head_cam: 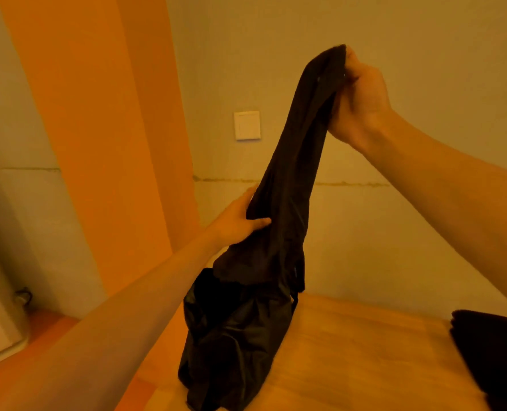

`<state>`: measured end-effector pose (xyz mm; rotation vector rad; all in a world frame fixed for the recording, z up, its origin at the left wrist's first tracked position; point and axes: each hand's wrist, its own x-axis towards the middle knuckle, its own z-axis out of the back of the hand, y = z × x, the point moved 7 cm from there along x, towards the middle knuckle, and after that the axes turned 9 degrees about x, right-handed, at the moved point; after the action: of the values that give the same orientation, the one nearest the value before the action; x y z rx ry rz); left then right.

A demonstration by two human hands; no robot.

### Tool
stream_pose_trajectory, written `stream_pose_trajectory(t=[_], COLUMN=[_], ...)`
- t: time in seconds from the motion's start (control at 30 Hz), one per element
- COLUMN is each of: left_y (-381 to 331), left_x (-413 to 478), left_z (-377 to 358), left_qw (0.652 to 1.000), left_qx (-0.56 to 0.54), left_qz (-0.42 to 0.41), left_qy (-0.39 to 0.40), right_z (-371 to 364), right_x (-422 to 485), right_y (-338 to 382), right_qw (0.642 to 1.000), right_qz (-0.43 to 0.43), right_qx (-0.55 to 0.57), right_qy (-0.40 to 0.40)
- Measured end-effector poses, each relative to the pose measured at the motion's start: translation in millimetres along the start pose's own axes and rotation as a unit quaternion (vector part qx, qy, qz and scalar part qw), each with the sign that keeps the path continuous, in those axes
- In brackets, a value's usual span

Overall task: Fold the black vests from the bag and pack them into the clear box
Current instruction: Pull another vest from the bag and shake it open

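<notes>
Right hand [362, 96] is pinching the black vest [293, 161] high, apparently to draw it clear of the bag [234, 345] below. Left hand [240, 221], well apart and lower, is gripping the vest's middle, likely steadying it.

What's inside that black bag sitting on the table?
Only the black vest shows there: its lower end hangs at the mouth of the bag, while the right hand and left hand hold it up. The bag is opaque, so anything deeper is hidden.
</notes>
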<state>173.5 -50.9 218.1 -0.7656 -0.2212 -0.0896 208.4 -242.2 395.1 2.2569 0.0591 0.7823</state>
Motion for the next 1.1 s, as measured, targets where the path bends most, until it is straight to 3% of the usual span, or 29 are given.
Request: stream_pose_trajectory(t=[0.07,0.27,0.4,0.47,0.53,0.6,0.73,0.8,0.87,0.97,1.03,1.1], left_y=[-2,-26,-66,-80,-93,-98,-85,-66,-40,-5,2,-10], left_x=[2,5,3,1,-6,-13,-31,-47,-70,-91,-98,-103], left_z=[-18,-15,-27,-43,-62,-80,-105,-123,-141,-151,-146,-134], left_qw=[1.0,0.981,0.988,0.994,0.998,0.999,1.0,0.984,0.944,0.92,0.938,0.976], left_qx=[0.001,-0.075,-0.078,-0.055,-0.017,0.005,0.017,0.116,0.225,0.292,0.261,0.14], left_qz=[-0.012,-0.024,-0.035,-0.01,-0.016,-0.017,0.003,0.029,0.058,0.066,0.065,0.057], left_qy=[-0.014,-0.177,-0.126,-0.095,-0.066,-0.036,0.024,0.136,0.234,0.253,0.217,0.158], right_z=[13,102,152,149,144,145,159,168,180,205,225,235], right_x=[-7,-48,-84,-109,-137,-157,-177,-184,-190,-200,-209,-222], right_y=[16,42,13,-14,-42,-61,-54,-35,-18,-1,3,-4], right_qw=[1.0,0.992,0.92,0.878,0.808,0.77,0.809,0.824,0.818,0.787,0.748,0.693], right_qz=[0.0,-0.046,-0.134,-0.194,-0.264,-0.279,-0.221,-0.204,-0.187,-0.179,-0.196,-0.237], right_qx=[0.008,-0.063,-0.362,-0.438,-0.52,-0.566,-0.545,-0.525,-0.534,-0.568,-0.608,-0.667], right_qy=[-0.022,-0.096,-0.064,0.013,0.081,0.094,0.003,-0.057,-0.102,-0.162,-0.18,-0.137])
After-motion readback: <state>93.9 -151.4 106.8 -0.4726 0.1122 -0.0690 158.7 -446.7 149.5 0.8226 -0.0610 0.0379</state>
